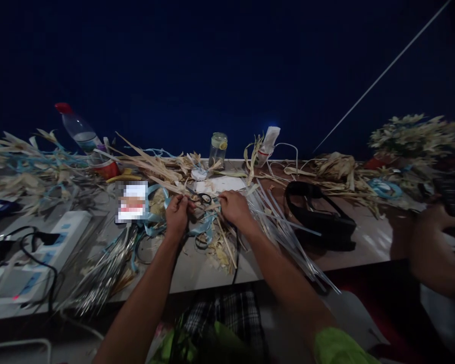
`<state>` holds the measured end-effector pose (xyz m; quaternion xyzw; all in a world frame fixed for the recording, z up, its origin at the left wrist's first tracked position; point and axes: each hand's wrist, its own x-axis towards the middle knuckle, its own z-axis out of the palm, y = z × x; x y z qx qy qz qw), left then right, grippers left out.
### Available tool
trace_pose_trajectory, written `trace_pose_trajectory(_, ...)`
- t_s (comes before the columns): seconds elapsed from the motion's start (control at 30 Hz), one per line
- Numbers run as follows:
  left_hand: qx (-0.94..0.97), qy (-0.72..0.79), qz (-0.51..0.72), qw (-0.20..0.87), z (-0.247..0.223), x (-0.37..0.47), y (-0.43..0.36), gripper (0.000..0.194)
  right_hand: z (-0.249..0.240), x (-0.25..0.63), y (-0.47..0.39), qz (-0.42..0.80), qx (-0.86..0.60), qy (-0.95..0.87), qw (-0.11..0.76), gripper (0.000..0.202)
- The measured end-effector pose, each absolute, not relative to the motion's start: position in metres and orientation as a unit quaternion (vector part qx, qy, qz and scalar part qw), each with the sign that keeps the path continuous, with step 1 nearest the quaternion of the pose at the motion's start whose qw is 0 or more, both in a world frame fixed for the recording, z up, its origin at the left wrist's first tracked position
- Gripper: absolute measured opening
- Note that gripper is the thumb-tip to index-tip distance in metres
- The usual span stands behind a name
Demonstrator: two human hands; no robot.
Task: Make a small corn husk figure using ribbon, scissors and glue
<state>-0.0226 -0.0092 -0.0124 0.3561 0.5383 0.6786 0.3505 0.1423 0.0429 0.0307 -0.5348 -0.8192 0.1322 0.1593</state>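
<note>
My left hand [178,215] and my right hand [234,206] are over the middle of the table. The fingers of my left hand are pinched on a thin strip of dried husk [208,208], which runs across to my right hand. My right fingertips are closed on its other end. Just behind the strip, between the hands, lie black-handled scissors [203,198]. Light blue ribbon [207,226] and husk scraps [220,253] are below the strip. A white sheet [224,184] lies behind my hands.
Metal wires [108,270], a power strip [55,253] and a lit phone [132,202] are at the left. Clear plastic rods [284,232] and a black strapped device [322,217] lie right. Bottles [84,139] and a jar [218,148] stand behind. Another person's arm [432,247] is far right.
</note>
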Motion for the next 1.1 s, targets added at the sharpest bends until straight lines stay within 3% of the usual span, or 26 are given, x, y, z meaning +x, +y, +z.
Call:
trace_pose_trajectory(0.2, 0.395, 0.555, 0.651, 0.335, -0.014, -0.02, -0.01, 0.022, 0.026, 0.15, 0.037, 0.052, -0.532, -0.844, 0.047, 0.031)
trace_pose_trajectory(0.47, 0.428, 0.552, 0.636, 0.329, -0.014, -0.018, -0.01, 0.024, 0.012, 0.135, 0.033, 0.055, -0.547, -0.834, 0.046, 0.028)
trace_pose_trajectory(0.6, 0.431, 0.551, 0.637, 0.324, -0.015, -0.017, -0.009, 0.025, 0.022, 0.143, 0.046, 0.2, -0.553, -0.801, 0.108, 0.02)
trace_pose_trajectory(0.83, 0.383, 0.558, 0.666, 0.312, -0.024, -0.024, -0.006, 0.024, 0.035, 0.147, 0.046, 0.612, -0.445, -0.57, 0.32, 0.015)
trace_pose_trajectory(1.1, 0.317, 0.455, 0.698, 0.453, -0.02, -0.02, -0.005, 0.02, 0.021, 0.121, 0.033, 0.682, -0.369, -0.503, 0.382, 0.011)
